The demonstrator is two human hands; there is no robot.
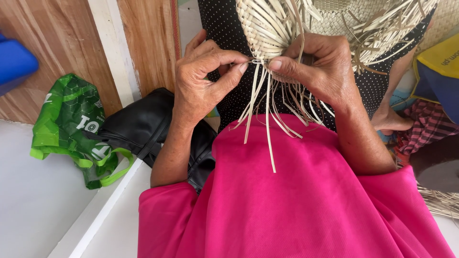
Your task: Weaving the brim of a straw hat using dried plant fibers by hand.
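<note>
The weave point(267, 28), a pale piece of plaited straw, hangs in front of the person's chest at the top middle of the view, over a black dotted cloth point(224, 28). Loose strips point(267, 114) trail from its lower edge down onto a pink garment point(296, 200), one longer than the rest.

The left hand point(203, 76) pinches a strip at the weave's edge between thumb and forefinger, the other fingers curled in. The right hand point(318, 64) grips the weave beside it, thumb pressed flat on the edge and fingers wrapped behind, so the two thumbs nearly meet. Both forearms rise out of the pink sleeves.

To the left, a black bag point(143, 124) lies against a wooden wall point(148, 43), partly behind the left forearm. A green bag point(71, 124) sits just beside it on a white floor point(33, 205). A blue thing point(14, 62) is cut off at the left edge. On the right lie a yellow and blue cloth point(440, 67), a striped cloth point(428, 124) and a bare foot point(389, 119); more straw point(442, 203) shows at the lower right edge.

The top of the weave runs out of frame, and the right hand hides the strips under its palm. Which strip crosses which at the pinch is too fine to make out.
</note>
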